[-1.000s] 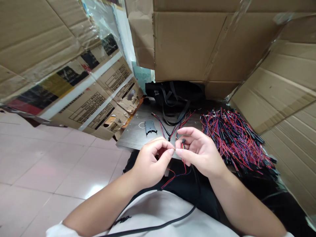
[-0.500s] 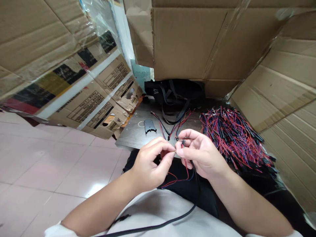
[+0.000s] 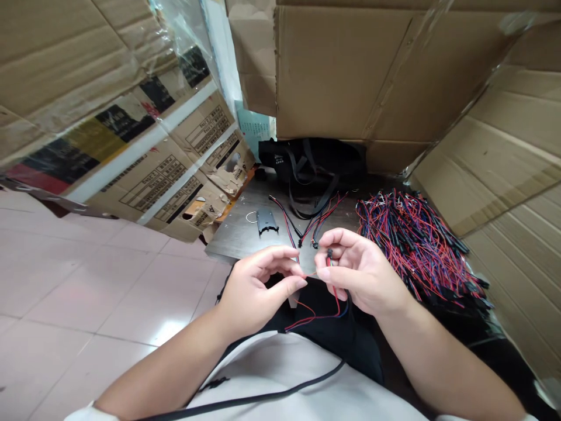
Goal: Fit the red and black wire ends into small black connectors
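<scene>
My right hand (image 3: 362, 272) pinches a small black connector (image 3: 329, 254) between thumb and fingers, with red and dark wires (image 3: 335, 295) hanging down from it toward my lap. A thin wire tip (image 3: 311, 273) reaches across to my left hand (image 3: 258, 286), whose thumb and forefinger are parted around it; no grip shows. Behind my hands, a wire lead (image 3: 284, 222) with red and black strands lies on the grey table (image 3: 236, 242). A large heap of red, black and blue wires (image 3: 412, 245) with black ends lies to the right.
A small black plastic housing (image 3: 266, 221) and a thin white loop (image 3: 250, 217) lie on the table. A black strapped bag (image 3: 307, 161) stands behind, and cardboard sheets (image 3: 342, 70) surround the table. Pink floor tiles (image 3: 100, 280) spread to the left. A black cable (image 3: 263, 397) crosses my white shirt.
My left hand has drawn back left and its thumb and forefinger have parted from the wire tip. My right hand has shifted slightly right, with the connector still in it.
</scene>
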Action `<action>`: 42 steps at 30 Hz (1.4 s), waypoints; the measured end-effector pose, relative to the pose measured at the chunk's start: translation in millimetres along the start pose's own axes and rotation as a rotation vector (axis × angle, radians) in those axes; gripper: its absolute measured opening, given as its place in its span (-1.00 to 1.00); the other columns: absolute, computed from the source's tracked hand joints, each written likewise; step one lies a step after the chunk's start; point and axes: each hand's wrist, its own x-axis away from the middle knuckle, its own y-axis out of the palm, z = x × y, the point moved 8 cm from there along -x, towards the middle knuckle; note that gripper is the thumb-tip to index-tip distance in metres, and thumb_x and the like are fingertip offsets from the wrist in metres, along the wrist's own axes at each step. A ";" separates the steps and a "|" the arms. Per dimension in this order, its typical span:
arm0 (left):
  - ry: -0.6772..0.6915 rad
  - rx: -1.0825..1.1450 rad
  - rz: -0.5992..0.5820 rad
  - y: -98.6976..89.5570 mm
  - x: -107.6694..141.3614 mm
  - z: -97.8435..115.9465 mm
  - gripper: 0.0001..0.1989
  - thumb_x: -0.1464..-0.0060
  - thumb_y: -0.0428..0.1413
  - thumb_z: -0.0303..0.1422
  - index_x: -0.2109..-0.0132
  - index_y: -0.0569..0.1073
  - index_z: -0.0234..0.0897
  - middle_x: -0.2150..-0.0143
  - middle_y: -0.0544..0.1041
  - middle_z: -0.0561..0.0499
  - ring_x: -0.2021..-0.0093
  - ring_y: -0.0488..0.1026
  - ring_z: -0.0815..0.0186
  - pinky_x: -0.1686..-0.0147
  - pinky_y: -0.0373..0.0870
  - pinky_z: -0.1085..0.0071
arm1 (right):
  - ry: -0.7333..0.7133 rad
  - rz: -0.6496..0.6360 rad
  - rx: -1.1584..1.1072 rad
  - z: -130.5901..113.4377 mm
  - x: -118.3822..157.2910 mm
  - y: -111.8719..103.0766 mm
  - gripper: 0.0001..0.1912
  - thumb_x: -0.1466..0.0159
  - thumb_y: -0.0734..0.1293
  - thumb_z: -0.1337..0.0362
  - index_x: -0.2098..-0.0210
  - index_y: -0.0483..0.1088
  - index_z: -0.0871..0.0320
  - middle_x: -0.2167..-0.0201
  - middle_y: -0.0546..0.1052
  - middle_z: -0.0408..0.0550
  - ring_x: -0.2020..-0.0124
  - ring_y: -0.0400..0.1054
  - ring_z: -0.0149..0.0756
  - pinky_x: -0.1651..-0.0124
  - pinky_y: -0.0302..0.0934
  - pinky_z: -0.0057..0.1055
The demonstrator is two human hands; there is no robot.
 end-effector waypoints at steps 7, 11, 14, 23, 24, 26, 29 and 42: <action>0.101 -0.027 0.019 4.5 0.1 9.1 -0.72 0.04 0.27 -0.49 0.14 0.46 -0.33 0.36 0.61 -0.03 0.37 0.57 0.30 0.33 0.56 0.41 | -0.038 -0.002 0.059 -2.3 1.1 2.9 -0.63 -0.08 0.48 0.34 0.19 0.28 0.15 0.49 0.45 -0.21 0.70 0.20 -0.59 0.70 0.13 -0.63; 0.178 -0.050 0.038 5.8 0.7 11.8 -0.73 0.03 0.26 -0.51 0.14 0.46 -0.32 0.36 0.59 -0.02 0.37 0.56 0.32 0.29 0.57 0.40 | -0.094 0.008 0.101 -7.9 3.9 6.2 -0.65 -0.10 0.47 0.35 0.19 0.28 0.15 0.48 0.45 -0.20 0.66 0.21 -0.57 0.68 0.13 -0.61; 0.218 -0.078 0.043 5.5 1.8 13.3 -0.74 0.02 0.25 -0.50 0.13 0.46 -0.31 0.36 0.58 -0.02 0.37 0.55 0.32 0.30 0.57 0.39 | -0.142 0.016 0.138 -13.3 5.6 8.9 -0.67 -0.10 0.46 0.38 0.21 0.28 0.15 0.47 0.45 -0.19 0.64 0.22 -0.56 0.66 0.13 -0.59; 0.263 -0.125 0.054 5.2 5.4 16.2 -0.76 0.01 0.25 -0.50 0.15 0.47 -0.31 0.38 0.58 -0.01 0.38 0.55 0.33 0.32 0.57 0.42 | -0.251 0.000 0.239 -18.5 10.9 13.2 -0.72 -0.16 0.40 0.44 0.19 0.27 0.13 0.43 0.46 -0.14 0.54 0.27 -0.48 0.61 0.17 -0.56; 0.246 -0.112 0.063 4.8 5.4 15.7 -0.77 0.02 0.26 -0.50 0.16 0.48 -0.31 0.38 0.59 -0.01 0.38 0.55 0.33 0.34 0.58 0.43 | -0.268 0.001 0.255 -19.1 11.8 13.2 -0.73 -0.17 0.39 0.44 0.19 0.27 0.12 0.42 0.46 -0.14 0.53 0.28 -0.47 0.60 0.18 -0.55; 0.205 -0.079 0.084 4.0 5.2 14.5 -0.78 0.03 0.26 -0.50 0.18 0.48 -0.31 0.39 0.59 0.00 0.40 0.56 0.33 0.38 0.58 0.44 | -0.312 0.002 0.288 -20.7 13.8 13.4 -0.73 -0.18 0.38 0.45 0.18 0.27 0.11 0.40 0.46 -0.12 0.49 0.31 -0.44 0.57 0.20 -0.53; 0.159 -0.035 0.109 3.5 4.7 14.1 -0.77 0.06 0.27 -0.52 0.20 0.47 -0.31 0.40 0.60 0.02 0.43 0.56 0.35 0.43 0.58 0.48 | -0.375 -0.015 0.317 -22.7 16.8 14.9 -0.72 -0.20 0.36 0.47 0.16 0.26 0.08 0.38 0.47 -0.11 0.46 0.33 -0.42 0.54 0.22 -0.52; 0.054 0.110 0.079 2.3 0.4 9.2 -0.74 0.12 0.31 -0.54 0.24 0.47 -0.33 0.42 0.62 0.01 0.44 0.59 0.31 0.44 0.59 0.48 | -0.519 -0.048 0.462 -31.3 23.1 19.4 -0.68 -0.20 0.32 0.51 0.14 0.25 0.04 0.37 0.48 -0.09 0.39 0.37 -0.33 0.40 0.29 -0.36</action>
